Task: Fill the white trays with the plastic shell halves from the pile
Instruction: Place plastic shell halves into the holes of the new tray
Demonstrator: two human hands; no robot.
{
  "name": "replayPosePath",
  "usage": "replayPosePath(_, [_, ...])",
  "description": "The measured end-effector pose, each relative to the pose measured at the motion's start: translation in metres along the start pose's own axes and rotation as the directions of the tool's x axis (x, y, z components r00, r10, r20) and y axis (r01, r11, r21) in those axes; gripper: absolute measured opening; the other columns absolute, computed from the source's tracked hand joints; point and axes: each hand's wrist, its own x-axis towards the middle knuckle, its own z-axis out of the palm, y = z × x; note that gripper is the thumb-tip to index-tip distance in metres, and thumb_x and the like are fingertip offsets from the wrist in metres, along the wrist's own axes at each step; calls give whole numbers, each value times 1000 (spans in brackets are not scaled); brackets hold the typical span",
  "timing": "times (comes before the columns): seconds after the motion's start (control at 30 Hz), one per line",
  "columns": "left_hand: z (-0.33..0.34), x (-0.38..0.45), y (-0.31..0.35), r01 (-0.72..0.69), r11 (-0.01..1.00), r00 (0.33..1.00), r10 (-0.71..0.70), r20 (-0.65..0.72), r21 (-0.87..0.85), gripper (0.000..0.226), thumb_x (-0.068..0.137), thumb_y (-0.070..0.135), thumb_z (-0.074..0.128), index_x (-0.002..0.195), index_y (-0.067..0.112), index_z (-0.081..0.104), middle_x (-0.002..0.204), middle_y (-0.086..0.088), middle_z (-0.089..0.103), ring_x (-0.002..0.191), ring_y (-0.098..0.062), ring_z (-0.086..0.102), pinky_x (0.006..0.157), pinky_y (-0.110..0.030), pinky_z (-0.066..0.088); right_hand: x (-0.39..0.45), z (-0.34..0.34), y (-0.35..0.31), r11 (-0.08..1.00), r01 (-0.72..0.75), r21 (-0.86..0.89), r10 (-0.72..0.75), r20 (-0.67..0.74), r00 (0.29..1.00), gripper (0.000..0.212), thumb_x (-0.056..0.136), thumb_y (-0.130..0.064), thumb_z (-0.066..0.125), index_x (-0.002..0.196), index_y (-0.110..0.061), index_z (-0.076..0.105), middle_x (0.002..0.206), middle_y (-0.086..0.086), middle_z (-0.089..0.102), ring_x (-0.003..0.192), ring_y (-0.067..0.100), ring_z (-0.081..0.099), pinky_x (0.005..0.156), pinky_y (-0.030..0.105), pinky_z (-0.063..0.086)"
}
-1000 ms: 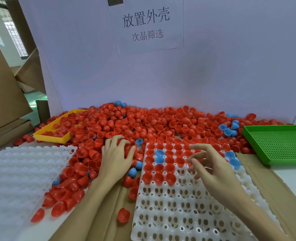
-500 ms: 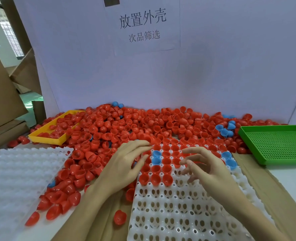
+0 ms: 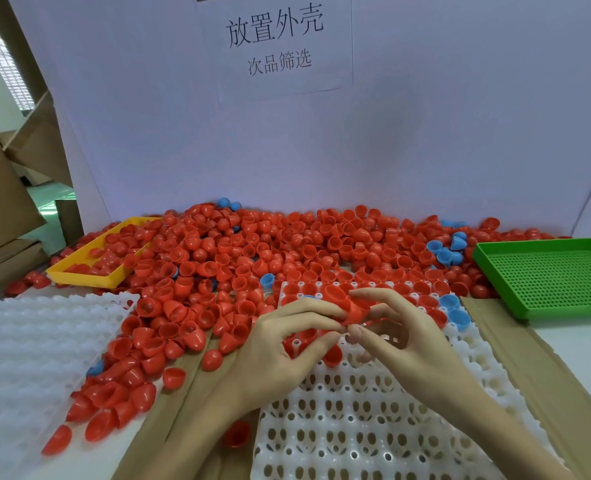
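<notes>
A big pile of red shell halves [image 3: 252, 251], with a few blue ones, covers the table's back. A white tray [image 3: 356, 427] with holes lies in front of me; its far rows hold red and blue halves. My left hand [image 3: 280, 351] and my right hand [image 3: 401, 334] meet above the tray's far part. Together they pinch a short nested stack of red shell halves [image 3: 347, 304]. The left fingers hold its near end and the right fingers curl round its far side.
A second white tray [image 3: 27, 358] lies at the left. A yellow tray [image 3: 89, 275] with red halves sits at the back left, a green perforated tray [image 3: 547, 282] at the right. Loose red halves lie between the white trays. A white board with a sign stands behind.
My left hand left the pile and moved right to meet the right hand. Both now hold red halves above the tray, which neither held a second ago.
</notes>
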Motion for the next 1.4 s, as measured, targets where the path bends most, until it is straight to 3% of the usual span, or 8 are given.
replayPosePath(0.23, [0,2,2,153,964,977,-181,-112,-219,16,97,30,72,96,17,82,110,0,75,111,-28,71,95,-37,57,0,1,1,999,-2,-44,1,-31,1000,25,91,-25,77,112,-33,67,89,1,72,80,20,74,66,28,60])
replayPosePath(0.4, [4,2,3,100,985,980,-122,-155,-141,19,90,35,83,89,20,71,101,1,69,102,-28,69,87,-28,56,-1,0,1,993,23,-114,-25,-15,1000,30,88,-23,83,110,-34,65,84,-3,66,72,20,70,65,32,61])
replayPosePath(0.6, [10,2,4,158,983,952,-177,-250,-96,39,89,31,83,77,28,47,84,3,57,80,-19,59,75,-27,54,0,1,4,989,48,-139,-53,-31,998,32,88,-20,83,108,-36,64,80,-2,63,71,17,63,67,41,60])
replayPosePath(0.83, [1,4,-7,183,977,957,-203,-208,-111,24,95,13,76,95,18,53,111,1,63,101,-27,73,86,-37,61,0,-3,2,990,60,-129,-71,-81,994,34,88,-20,83,112,-37,66,83,1,64,74,20,65,67,43,61])
replayPosePath(0.97, [-22,8,-27,297,938,904,-216,-370,177,21,95,12,75,95,25,58,120,10,60,119,-12,64,99,-34,55,1,-5,-1,990,70,-124,-79,-69,994,35,89,-16,82,112,-38,68,83,1,64,74,18,66,67,40,61])
replayPosePath(1.13, [-32,1,-42,332,898,925,-249,-287,289,12,95,13,74,98,23,67,125,12,59,125,1,54,109,-36,49,0,-3,-1,991,66,-119,-72,-42,997,34,91,-13,80,111,-39,69,84,3,63,73,17,64,66,37,60])
replayPosePath(1.27, [-24,4,-34,245,932,955,-186,-229,266,12,96,12,74,100,22,70,114,13,65,116,-10,63,100,-27,51,0,-1,0,989,62,-131,-66,-31,997,36,91,-13,80,109,-42,69,83,-1,63,71,14,63,65,30,57])
replayPosePath(1.4, [-14,4,-17,161,979,986,-155,-59,125,25,99,31,72,124,30,68,119,15,69,116,-12,67,99,-23,51,-1,1,2,986,53,-155,-53,7,999,35,92,-15,79,112,-42,69,81,-3,61,69,17,64,65,37,59])
